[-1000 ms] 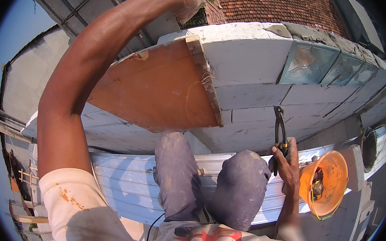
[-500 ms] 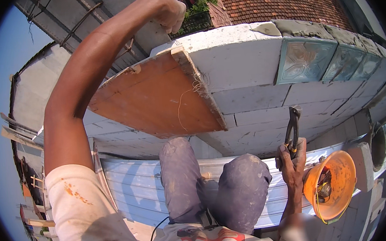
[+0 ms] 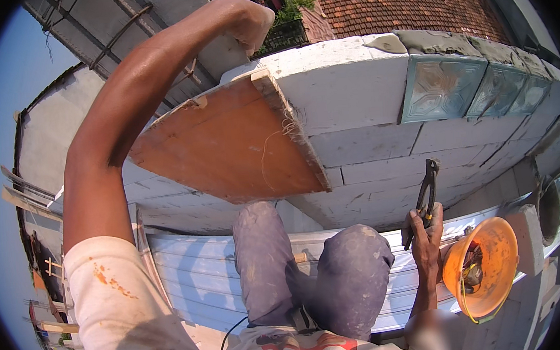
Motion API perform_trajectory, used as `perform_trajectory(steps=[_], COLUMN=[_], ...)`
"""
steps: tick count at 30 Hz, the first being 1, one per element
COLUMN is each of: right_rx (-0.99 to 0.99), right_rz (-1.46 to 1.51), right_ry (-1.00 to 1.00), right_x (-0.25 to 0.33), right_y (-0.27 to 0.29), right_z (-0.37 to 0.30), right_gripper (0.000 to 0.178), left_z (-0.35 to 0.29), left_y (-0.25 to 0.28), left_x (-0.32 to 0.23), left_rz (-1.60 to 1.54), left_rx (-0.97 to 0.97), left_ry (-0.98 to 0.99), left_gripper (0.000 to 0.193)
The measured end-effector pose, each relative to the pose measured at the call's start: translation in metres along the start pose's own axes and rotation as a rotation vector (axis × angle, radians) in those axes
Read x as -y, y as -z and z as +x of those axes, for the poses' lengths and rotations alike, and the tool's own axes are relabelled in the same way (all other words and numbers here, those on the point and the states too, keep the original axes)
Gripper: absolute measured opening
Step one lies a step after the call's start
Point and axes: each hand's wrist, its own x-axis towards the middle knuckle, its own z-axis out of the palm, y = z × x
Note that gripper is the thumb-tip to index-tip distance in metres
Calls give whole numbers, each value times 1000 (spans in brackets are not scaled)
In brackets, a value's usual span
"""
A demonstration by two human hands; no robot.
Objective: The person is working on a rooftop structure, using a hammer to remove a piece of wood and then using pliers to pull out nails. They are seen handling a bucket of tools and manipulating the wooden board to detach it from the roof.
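Observation:
My right hand (image 3: 425, 232) grips a pair of pincers (image 3: 428, 186) with dark handles, jaws pointing up and away. One handle sticks out on the left side of that hand. My left arm reaches up and across the top of the rebar cage (image 3: 121, 33). At its end, my left hand (image 3: 256, 27) is bent over with its fingers curled in, above the far end of the brown board (image 3: 225, 143). Whatever those fingers hold, if anything, is hidden. A thin loose wire (image 3: 265, 159) hangs on the board, by its wooden edge strip (image 3: 293, 128).
An orange bucket (image 3: 506, 249) with tools inside stands right of my right hand. The white block wall (image 3: 346, 94) runs ahead, with glass blocks (image 3: 444, 86) set in it. Corrugated metal sheeting (image 3: 195, 267) lies below my knees. A tiled roof (image 3: 398, 1) shows beyond.
The pincers have turned slightly in my right hand, and a handle now shows more on its left. My left hand has shifted a little; the fingers remain curled.

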Motion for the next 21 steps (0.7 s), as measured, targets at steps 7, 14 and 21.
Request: perform_trajectory(steps=[7,14,21], right_rx=[-50,-66,-80], right_rz=[32,23,53], right_ry=[-152,-186,-260], right_x=[-42,-60,-96], right_y=[9,19,31], right_z=[-15,-22,-27], right_gripper=[16,20,21], left_z=[-4,-10,-14], left_y=[-22,-30,-36], left_x=[18,15,14], left_rz=[-86,50,101], left_rx=[-120,-267,-319], left_ry=[-107,-212,-168], left_gripper=[16,15,5])
